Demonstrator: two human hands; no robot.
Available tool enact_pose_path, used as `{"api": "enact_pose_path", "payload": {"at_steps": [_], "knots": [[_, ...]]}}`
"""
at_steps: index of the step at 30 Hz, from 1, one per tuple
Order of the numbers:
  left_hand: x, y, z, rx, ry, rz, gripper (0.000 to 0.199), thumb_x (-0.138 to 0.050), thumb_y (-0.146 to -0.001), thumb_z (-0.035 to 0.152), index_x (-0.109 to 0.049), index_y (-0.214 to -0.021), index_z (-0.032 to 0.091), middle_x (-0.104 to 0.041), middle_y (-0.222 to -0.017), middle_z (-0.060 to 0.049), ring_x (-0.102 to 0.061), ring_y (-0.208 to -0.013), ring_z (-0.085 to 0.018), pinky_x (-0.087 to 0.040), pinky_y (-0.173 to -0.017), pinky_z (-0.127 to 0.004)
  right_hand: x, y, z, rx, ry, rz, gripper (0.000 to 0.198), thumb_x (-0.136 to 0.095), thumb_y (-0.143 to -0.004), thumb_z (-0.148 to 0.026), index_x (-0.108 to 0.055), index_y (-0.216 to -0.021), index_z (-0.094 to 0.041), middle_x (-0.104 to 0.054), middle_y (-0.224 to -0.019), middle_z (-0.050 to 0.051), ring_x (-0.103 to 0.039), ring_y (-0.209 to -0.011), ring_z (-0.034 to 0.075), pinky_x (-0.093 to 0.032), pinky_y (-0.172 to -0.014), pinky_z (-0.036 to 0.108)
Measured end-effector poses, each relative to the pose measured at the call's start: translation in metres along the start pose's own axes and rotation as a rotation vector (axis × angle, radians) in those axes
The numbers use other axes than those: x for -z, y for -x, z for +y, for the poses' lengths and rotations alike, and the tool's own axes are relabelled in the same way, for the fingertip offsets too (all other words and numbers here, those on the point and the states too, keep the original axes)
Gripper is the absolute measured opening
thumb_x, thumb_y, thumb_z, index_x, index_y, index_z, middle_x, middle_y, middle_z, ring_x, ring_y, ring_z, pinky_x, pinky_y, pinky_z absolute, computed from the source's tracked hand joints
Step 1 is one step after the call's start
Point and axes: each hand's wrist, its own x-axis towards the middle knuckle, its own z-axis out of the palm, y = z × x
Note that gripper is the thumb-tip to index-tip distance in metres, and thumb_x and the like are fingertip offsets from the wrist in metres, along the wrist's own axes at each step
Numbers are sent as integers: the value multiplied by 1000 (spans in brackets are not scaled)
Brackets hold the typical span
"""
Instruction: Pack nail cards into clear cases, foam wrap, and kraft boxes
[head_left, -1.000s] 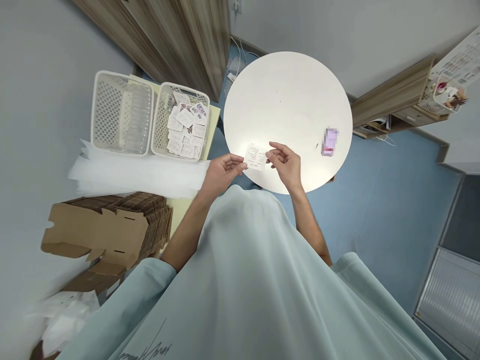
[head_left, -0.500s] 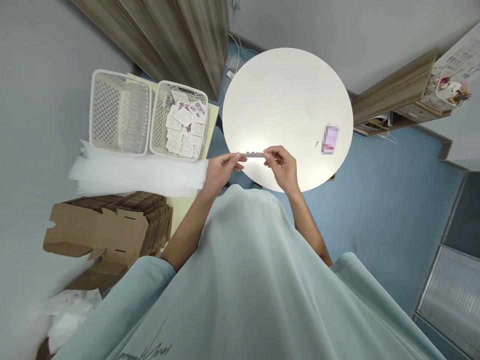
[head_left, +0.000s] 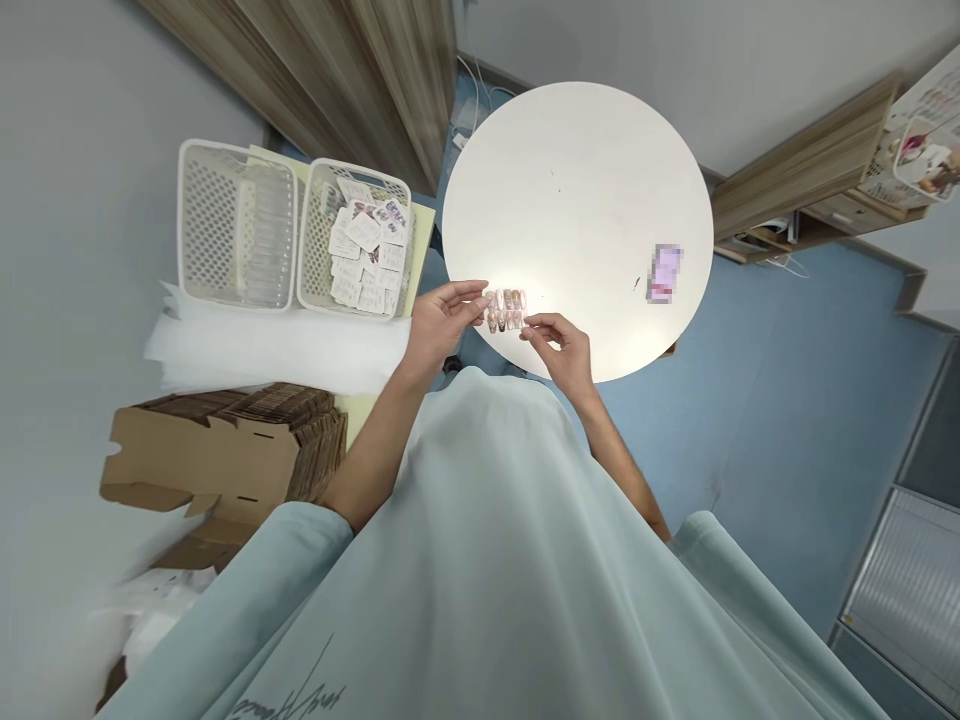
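Between my hands is a card of press-on nails (head_left: 507,309), its two rows of pink, brown and pale nails facing me. My left hand (head_left: 444,322) pinches the card's left edge between thumb and fingers. At the lower right corner, my right hand (head_left: 561,348) grips it with thumb and forefinger. The card is held above the near edge of a round white table (head_left: 577,180).
A pink-purple blurred item (head_left: 664,274) lies on the table's right side. To the left stand a basket of clear plastic cases (head_left: 268,240), a basket of printed cards (head_left: 367,250), white sheets (head_left: 285,345) and stacked flattened cardboard boxes (head_left: 225,450).
The card, edge-on before, has been tilted so its face with the nails shows. My right hand has shifted slightly down to its lower corner; my left still holds the other side.
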Motion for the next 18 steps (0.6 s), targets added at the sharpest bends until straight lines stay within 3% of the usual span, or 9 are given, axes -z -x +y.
{"api": "enact_pose_path", "payload": {"at_steps": [4,8,10,14,18], "knots": [[-2,-6,-9,-17,-22,-3,49,-92,-86,54,-83,-121,20,-84,-121,-12,-79,-106,-25,-68,-87,-35,-3,-7,19,-76,-99,23,49,-88,-91,-68,-77,-117,-28,-83,-108,4,-84,-96,22,-67,-97,40],[-3,-22,-38,-1,-105,-9,50,-88,-87,39,-80,-132,21,-82,-124,-12,-78,-100,-22,-66,-89,-36,-5,-26,52,-226,-178,-30,60,-95,-83,-61,-75,-127,-26,-84,-103,2,-84,-92,21,-66,-93,38],[-5,-32,-58,53,-165,-1,52,-86,-85,30,-78,-135,20,-82,-124,-13,-78,-101,-24,-66,-91,-38,-7,-37,73,-311,-167,-46,50,-95,-83,-52,-77,-120,-23,-85,-102,3,-84,-93,21,-65,-92,37],[-11,-51,-95,190,-279,-17,40,-82,-83,20,-80,-123,15,-82,-125,-16,-80,-104,-29,-64,-99,-44,-15,-51,110,-469,-141,-53,27,-94,-84,-31,-75,-100,-21,-84,-88,2,-83,-88,20,-62,-89,34],[-15,-62,-119,259,-369,-26,47,-78,-83,15,-78,-131,14,-81,-133,-18,-79,-113,-31,-61,-108,-47,-20,-55,134,-574,-72,-60,25,-91,-86,-21,-72,-102,-21,-84,-91,3,-80,-84,19,-63,-90,35]]}}
